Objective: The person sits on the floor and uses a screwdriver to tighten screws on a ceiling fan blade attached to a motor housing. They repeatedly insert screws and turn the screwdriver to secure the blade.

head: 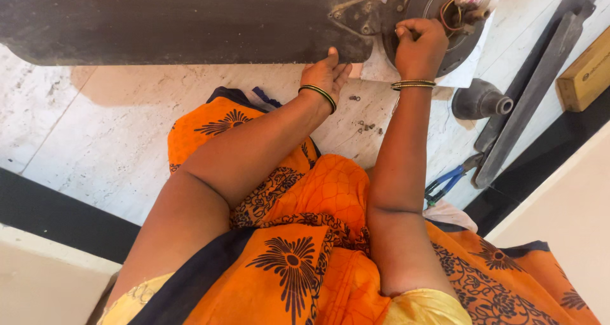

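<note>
Resting flat against the lower edge of a long dark fan blade [184, 20], the left hand [327, 74] lies with its fingers together and stretched out, gripping nothing, a green-and-black bangle at the wrist. The right hand [419, 45] is curled shut over something on the face of the round dark motor housing [438, 29] at the blade's inner end; what it pinches is hidden under the fingers (it cannot be told from here). Both blade and housing lie on the pale marble floor [95, 128] just ahead of the person's knees, which are covered by orange cloth printed with dark flowers. A small coil with red and orange wires [467, 4] sits at the top of the housing, beside the right hand's knuckles. A few small screws [367, 127] lie scattered on the floor between the two forearms. To the right lie a dark bell-shaped cover [480, 101], two more blades [540, 77], blue-handled pliers [448, 182] and a yellow box [588, 74].
</note>
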